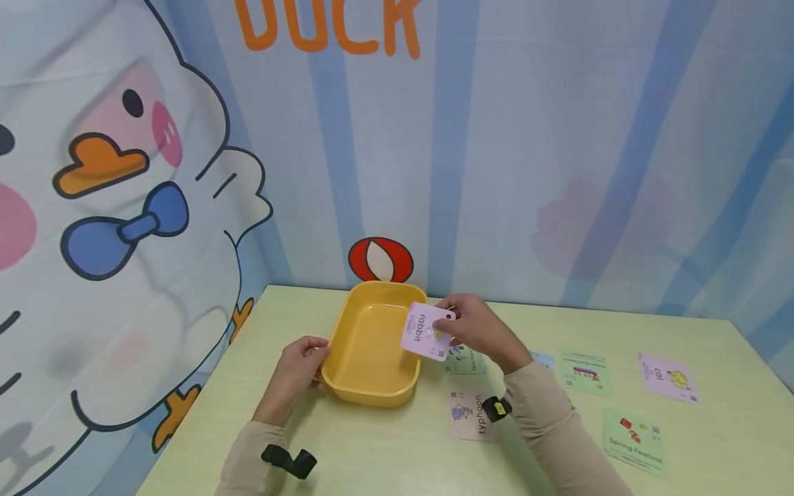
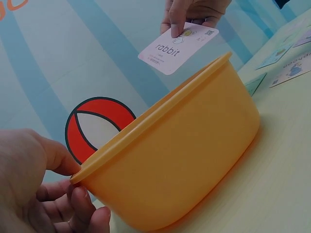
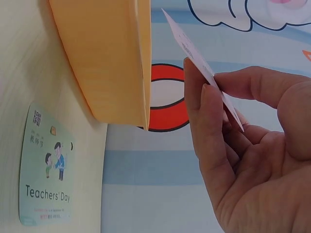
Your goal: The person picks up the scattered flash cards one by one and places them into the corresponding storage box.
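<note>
A yellow plastic basin (image 1: 372, 397) stands on the table, and no cards show inside it in the head view. My left hand (image 1: 296, 368) pinches its left rim between thumb and fingers, seen closely in the left wrist view. In my right hand (image 1: 474, 327) is a pink card (image 1: 417, 337) printed "rabbit", pinched between thumb and fingers. The card hangs above the basin's right rim, apart from it. In the right wrist view the rabbit card (image 3: 194, 56) appears nearly edge-on. Below it lies a green "Teachers' Day" card (image 3: 47, 170).
Right of the basin lie a pink typhoon card (image 1: 465, 421), a green card with a red picture (image 1: 586, 374), a pink cat card (image 1: 668, 378) and a green Spring Festival card (image 1: 633, 441). My right forearm partly covers others. A duck-print cloth (image 1: 397, 158) hangs behind the table (image 1: 372, 455).
</note>
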A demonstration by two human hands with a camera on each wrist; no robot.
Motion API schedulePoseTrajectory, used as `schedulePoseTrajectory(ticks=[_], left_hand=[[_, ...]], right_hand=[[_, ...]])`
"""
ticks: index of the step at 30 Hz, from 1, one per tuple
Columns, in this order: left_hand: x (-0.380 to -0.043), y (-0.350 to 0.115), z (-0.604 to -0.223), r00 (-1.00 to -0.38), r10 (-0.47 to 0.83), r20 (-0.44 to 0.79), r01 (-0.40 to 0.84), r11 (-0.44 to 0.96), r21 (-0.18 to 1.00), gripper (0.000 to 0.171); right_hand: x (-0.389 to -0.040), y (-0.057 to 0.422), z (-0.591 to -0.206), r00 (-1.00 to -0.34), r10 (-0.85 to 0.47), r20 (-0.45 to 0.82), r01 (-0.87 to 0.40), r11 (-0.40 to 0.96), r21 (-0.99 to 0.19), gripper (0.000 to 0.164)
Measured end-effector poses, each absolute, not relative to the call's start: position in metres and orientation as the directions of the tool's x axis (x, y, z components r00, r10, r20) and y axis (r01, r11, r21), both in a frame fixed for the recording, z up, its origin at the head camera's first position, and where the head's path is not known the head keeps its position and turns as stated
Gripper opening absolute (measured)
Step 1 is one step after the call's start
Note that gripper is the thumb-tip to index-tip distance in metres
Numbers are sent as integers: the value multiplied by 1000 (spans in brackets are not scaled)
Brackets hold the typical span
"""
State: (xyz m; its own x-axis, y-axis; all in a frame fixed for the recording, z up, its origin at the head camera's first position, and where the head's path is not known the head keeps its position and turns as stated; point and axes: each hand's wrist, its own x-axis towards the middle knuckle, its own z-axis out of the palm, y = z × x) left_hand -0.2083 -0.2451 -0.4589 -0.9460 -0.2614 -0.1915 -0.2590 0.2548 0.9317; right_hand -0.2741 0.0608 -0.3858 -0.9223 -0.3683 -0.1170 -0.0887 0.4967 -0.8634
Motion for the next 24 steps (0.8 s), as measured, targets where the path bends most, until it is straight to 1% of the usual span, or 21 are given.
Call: schedulePoseTrajectory(ticks=[7, 24], left_hand=[[-209, -245, -460, -946, -265, -185, -255, 260, 931, 26], [-209, -243, -457, -945, -268, -190, -253, 226, 941, 23]], right_hand=[[-274, 53, -389, -920, -373, -117, -92, 498, -862, 25], [-273, 40, -391, -921, -366, -134, -82, 518, -852, 26]])
